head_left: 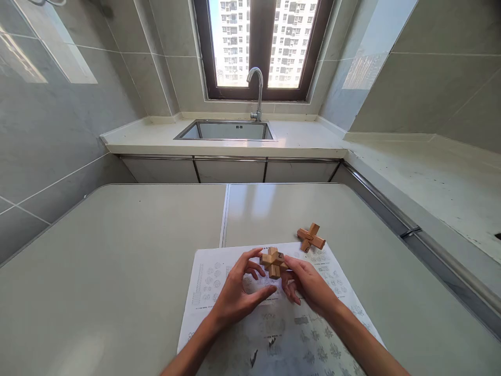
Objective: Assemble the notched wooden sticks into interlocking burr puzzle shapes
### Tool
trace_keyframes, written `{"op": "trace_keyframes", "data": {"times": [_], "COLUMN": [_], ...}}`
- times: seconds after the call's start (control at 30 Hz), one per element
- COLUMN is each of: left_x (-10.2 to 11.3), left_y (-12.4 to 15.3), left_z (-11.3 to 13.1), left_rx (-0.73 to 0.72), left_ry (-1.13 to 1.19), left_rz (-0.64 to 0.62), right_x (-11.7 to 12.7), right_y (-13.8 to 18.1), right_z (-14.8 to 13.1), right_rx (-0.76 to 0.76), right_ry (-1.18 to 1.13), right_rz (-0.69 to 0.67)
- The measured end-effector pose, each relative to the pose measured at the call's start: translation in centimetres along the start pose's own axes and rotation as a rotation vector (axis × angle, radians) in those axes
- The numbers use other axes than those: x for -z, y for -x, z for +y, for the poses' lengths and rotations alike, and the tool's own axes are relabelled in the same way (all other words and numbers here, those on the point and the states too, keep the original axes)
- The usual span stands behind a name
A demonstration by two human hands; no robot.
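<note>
A wooden interlocking burr puzzle (pixel 273 262) of crossed sticks, with dark marks on some faces, is held just above the printed sheet. My right hand (pixel 307 282) pinches it from the right between thumb and fingers. My left hand (pixel 245 287) is open on the other side, thumb and index finger spread wide. Its index fingertip is close to the puzzle's left end; whether it touches I cannot tell. Another wooden burr puzzle (pixel 311 238), redder in tone, lies at the sheet's upper right corner. The sheet (pixel 211 261) carries small diagrams and lies under both hands.
A pale two-panel table (pixel 117 271) spreads out around the sheet, with a seam down its middle. Beyond it are a counter (pixel 309 130), a sink (pixel 226 122) and a faucet (pixel 258 94) beneath a window. Another counter (pixel 430 177) runs along the right.
</note>
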State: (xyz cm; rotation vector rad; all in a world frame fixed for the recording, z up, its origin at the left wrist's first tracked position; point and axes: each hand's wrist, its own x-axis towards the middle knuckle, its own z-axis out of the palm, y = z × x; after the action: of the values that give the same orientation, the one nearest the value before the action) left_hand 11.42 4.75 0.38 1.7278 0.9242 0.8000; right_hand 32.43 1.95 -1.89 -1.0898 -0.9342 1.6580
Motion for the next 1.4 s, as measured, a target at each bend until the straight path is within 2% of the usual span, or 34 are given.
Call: {"op": "trace_keyframes", "data": {"times": [0.1,0.27,0.77,0.87,1.0,1.1,1.27,1.4], "left_x": [0.0,0.0,0.1,0.1,0.1,-0.1,-0.4,-0.8], "left_y": [-0.1,-0.1,0.0,0.0,-0.1,-0.2,-0.1,0.3], "left_z": [-0.1,0.0,0.3,0.3,0.4,0.4,0.0,-0.7], "left_rx": [-0.011,-0.007,0.030,0.032,0.039,0.057,0.077,-0.020], "left_ry": [0.025,0.012,0.005,-0.006,-0.015,-0.041,-0.116,-0.282], "left_rz": [0.024,0.021,0.005,-0.001,-0.017,-0.023,-0.084,-0.124], "right_x": [1.0,2.3,3.8,3.3,1.8,0.6,-0.4,-0.6], "right_y": [-0.3,-0.7,-1.4,-1.2,-0.7,-0.2,0.2,0.3], "right_z": [-0.1,-0.1,0.4,0.1,-0.3,-0.2,0.5,1.1], "right_rx": [-0.115,-0.128,-0.089,-0.111,-0.105,0.017,0.266,0.362], "right_ry": [-0.302,-0.577,-0.871,-0.786,-0.527,-0.255,0.324,0.680], "right_rz": [0.044,0.049,0.031,0.046,0.069,0.035,0.103,0.081]}}
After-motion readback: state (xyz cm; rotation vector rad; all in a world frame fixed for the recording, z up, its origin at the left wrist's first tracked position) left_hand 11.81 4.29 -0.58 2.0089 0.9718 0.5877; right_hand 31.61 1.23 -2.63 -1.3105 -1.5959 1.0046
